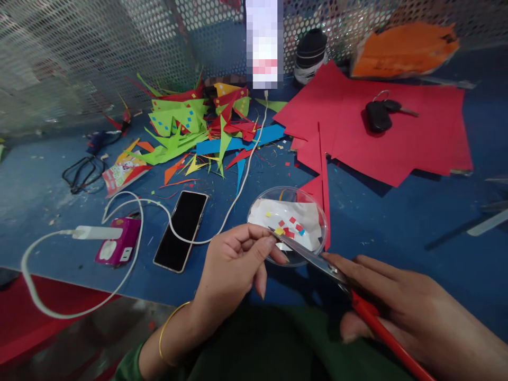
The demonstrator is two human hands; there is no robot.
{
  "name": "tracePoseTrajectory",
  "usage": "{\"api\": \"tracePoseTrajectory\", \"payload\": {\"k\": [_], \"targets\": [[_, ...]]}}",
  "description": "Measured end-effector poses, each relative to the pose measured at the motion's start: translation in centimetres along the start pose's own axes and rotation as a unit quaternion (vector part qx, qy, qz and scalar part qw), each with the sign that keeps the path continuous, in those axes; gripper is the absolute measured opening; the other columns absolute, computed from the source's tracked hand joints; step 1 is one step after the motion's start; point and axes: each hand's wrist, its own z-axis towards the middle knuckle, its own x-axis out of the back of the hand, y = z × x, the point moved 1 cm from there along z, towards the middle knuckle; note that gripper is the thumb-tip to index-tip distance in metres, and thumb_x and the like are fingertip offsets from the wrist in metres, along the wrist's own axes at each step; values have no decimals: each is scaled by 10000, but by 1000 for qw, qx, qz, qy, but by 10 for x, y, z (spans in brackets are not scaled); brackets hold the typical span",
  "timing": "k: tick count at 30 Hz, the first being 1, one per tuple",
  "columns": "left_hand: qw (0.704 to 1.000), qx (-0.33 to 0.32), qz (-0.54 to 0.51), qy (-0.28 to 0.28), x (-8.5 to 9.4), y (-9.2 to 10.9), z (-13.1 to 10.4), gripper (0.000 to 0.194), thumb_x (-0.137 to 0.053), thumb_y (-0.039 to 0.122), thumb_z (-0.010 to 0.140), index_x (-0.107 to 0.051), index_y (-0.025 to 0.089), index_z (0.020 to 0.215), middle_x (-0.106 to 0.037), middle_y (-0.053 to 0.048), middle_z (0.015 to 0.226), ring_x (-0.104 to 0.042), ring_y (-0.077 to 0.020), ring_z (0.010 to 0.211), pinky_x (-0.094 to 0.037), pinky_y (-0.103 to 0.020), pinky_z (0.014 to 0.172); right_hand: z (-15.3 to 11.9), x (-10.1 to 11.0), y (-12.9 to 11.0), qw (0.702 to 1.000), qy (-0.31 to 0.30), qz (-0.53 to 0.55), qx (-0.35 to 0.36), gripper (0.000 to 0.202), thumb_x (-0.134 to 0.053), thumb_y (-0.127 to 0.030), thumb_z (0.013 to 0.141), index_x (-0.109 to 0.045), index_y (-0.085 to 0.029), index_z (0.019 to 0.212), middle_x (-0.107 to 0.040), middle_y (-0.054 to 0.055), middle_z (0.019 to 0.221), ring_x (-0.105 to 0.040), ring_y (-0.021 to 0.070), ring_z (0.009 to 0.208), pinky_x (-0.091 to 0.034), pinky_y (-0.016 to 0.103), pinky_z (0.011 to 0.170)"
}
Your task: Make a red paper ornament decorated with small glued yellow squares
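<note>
My right hand (391, 299) grips red-handled scissors (313, 259), with the blades pointing left and their tip at my left fingertips. The blades look closed or nearly so. My left hand (244, 259) is pinched, thumb against index finger, over the left rim of a round clear plastic lid or dish (322, 211). Whatever it may hold is too small to make out. Inside the dish lies a white paper piece (307, 211) with several tiny red, yellow and blue paper squares (289, 233) on it.
Behind the dish lie green, red and blue paper scraps (178, 121). Red sheets (365, 143) with car keys (379, 114) are at right. To the left are a phone (181, 230), a white cable (238, 196) and a purple packet (115, 241). A black thread spool (311, 50) stands behind.
</note>
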Motion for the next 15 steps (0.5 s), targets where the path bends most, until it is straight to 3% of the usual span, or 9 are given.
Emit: {"api": "tracePoseTrajectory", "payload": {"k": [15], "targets": [[1000,5,-18,-3,1,1,0,157,-641,233,908,-652,155,772,-760,-24,692,-473,-4,310,-293,-126,332,2,-2,-4,1000,10,-20,15,537,-370,-497,1030,-703,-113,1201,-740,96,739,-698,183,535,-576,242,468]]}}
